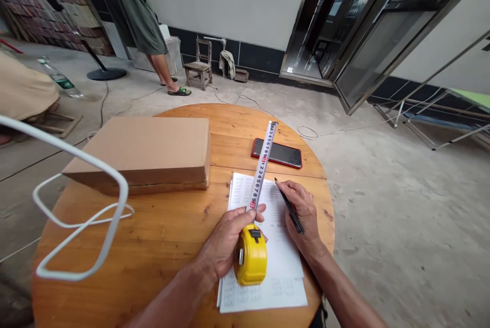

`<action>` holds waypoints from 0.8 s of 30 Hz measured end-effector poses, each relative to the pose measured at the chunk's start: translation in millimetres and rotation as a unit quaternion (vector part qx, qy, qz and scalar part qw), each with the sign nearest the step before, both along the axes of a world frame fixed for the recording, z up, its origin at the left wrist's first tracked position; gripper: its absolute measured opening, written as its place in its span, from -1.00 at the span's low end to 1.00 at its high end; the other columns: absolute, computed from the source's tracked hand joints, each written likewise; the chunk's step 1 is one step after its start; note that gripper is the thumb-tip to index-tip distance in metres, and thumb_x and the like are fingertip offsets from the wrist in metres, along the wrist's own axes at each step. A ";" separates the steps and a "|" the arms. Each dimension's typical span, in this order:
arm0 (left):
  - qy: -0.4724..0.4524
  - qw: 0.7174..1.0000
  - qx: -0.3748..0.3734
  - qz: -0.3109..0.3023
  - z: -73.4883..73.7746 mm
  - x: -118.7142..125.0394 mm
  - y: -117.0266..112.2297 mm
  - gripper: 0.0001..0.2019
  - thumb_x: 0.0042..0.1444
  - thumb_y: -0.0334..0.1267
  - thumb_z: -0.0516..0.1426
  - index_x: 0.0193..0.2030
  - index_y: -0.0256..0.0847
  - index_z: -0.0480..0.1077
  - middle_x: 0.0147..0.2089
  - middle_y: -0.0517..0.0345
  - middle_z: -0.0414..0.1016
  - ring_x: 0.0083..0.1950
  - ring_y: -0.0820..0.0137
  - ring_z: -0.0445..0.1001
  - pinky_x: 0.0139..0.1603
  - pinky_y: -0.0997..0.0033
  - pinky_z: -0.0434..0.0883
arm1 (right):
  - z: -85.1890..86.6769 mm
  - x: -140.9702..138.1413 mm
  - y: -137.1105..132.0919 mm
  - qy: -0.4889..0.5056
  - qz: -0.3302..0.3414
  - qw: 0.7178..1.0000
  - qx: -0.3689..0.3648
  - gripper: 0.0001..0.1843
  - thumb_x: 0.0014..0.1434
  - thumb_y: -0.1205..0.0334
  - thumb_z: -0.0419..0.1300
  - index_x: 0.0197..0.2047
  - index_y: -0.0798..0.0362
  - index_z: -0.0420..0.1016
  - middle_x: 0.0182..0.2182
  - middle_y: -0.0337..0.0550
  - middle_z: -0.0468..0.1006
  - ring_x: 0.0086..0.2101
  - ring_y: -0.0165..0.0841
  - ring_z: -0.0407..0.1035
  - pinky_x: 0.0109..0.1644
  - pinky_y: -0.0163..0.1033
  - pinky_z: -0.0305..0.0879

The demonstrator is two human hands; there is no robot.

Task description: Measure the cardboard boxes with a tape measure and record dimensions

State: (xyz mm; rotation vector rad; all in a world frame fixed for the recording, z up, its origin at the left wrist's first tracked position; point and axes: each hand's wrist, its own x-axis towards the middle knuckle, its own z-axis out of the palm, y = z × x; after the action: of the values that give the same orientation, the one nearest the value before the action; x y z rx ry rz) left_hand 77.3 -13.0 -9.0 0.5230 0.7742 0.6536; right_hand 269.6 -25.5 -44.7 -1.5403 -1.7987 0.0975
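My left hand [225, 238] is closed round a yellow tape measure [250, 255], thumb pressed on the blade. The white blade [263, 164] is pulled out and points away from me toward the far edge of the round wooden table [161, 236]. My right hand [304, 213] rests on a printed sheet of paper [281, 256] and holds a black pen [290, 207] with its tip pointing away. A flat cardboard box [147, 151] lies left of the blade, apart from both hands.
A red-cased phone [277, 153] lies face up beyond the paper. A white cable [76, 205] loops close to the camera at left. A person in green shorts [141, 16] stands behind, near a small wooden stool [199, 67]. A plastic bottle [59, 78] lies on the concrete floor.
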 end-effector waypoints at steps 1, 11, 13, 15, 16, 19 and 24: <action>0.000 1.000 0.003 0.003 -0.4 0.1 -0.3 -0.78 0.02 -0.14 0.21 -0.42 -0.28 0.41 -0.16 -0.13 0.58 -0.50 0.46 0.48 -0.43 0.47 0.33 | -1.4 0.9 -0.2 -0.017 -0.001 1.000 -0.002 -0.28 -0.12 0.53 -0.05 0.14 -0.05 0.32 -0.03 -0.08 0.43 -0.02 -0.18 0.31 0.00 -0.02 0.19; 0.013 1.000 0.024 0.014 -5.6 1.5 -7.5 -0.75 0.00 -0.11 0.20 -0.42 -0.31 0.42 0.14 -0.17 0.41 -0.54 0.50 0.47 -0.50 0.47 0.29 | 0.8 -4.1 0.1 -0.099 0.011 0.995 0.013 -0.53 0.06 0.47 0.02 0.04 -0.01 0.39 -0.10 -0.07 0.49 -0.11 -0.22 0.36 -0.10 -0.10 0.16; 0.019 0.999 0.027 0.019 -4.6 1.4 -8.3 -0.76 0.02 -0.12 0.19 -0.42 -0.31 0.43 0.17 -0.14 0.39 -0.52 0.51 0.47 -0.49 0.48 0.30 | 0.3 -5.0 0.8 -0.093 -0.001 0.995 0.024 -0.61 0.15 0.43 0.00 0.02 -0.01 0.40 -0.12 -0.08 0.52 -0.12 -0.23 0.38 -0.11 -0.11 0.17; 0.023 0.999 0.030 0.020 -3.2 1.3 -8.4 -0.76 0.03 -0.13 0.18 -0.43 -0.30 0.43 0.18 -0.10 0.38 -0.51 0.53 0.47 -0.48 0.49 0.30 | -0.7 -4.9 1.3 -0.080 -0.014 0.996 0.031 -0.63 0.20 0.41 -0.03 0.02 -0.02 0.40 -0.12 -0.08 0.53 -0.12 -0.25 0.39 -0.10 -0.12 0.17; 0.023 0.999 0.031 0.020 -2.4 1.3 -8.3 -0.77 0.03 -0.13 0.18 -0.43 -0.30 0.43 0.19 -0.09 0.37 -0.50 0.53 0.47 -0.49 0.50 0.30 | -1.0 -4.7 1.4 -0.075 -0.017 0.996 0.033 -0.64 0.22 0.39 -0.03 0.02 -0.03 0.40 -0.13 -0.09 0.54 -0.12 -0.25 0.40 -0.10 -0.12 0.18; 0.019 0.999 0.033 0.017 -0.2 0.8 -7.8 -0.76 0.03 -0.12 0.18 -0.42 -0.30 0.42 0.19 -0.11 0.37 -0.51 0.52 0.47 -0.50 0.49 0.31 | -0.6 -4.9 1.6 -0.065 -0.023 0.997 0.034 -0.70 0.26 0.33 -0.01 -0.01 -0.04 0.42 -0.15 -0.11 0.56 -0.14 -0.27 0.41 -0.10 -0.13 0.19; 0.009 0.999 0.031 0.014 1.7 -0.2 -7.1 -0.76 0.03 -0.12 0.19 -0.42 -0.31 0.40 0.20 -0.15 0.35 -0.53 0.52 0.47 -0.50 0.49 0.31 | 0.4 -6.6 1.7 -0.067 -0.034 0.996 0.037 -0.72 0.24 0.36 -0.01 -0.07 -0.02 0.46 -0.22 -0.12 0.59 -0.19 -0.27 0.43 -0.11 -0.13 0.20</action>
State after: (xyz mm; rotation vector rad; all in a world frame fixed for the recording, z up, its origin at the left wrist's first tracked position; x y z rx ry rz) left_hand 77.2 -20.2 -7.3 0.5757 0.7812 0.7011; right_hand 263.0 -23.8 -44.3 -1.5867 -1.8298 -0.1063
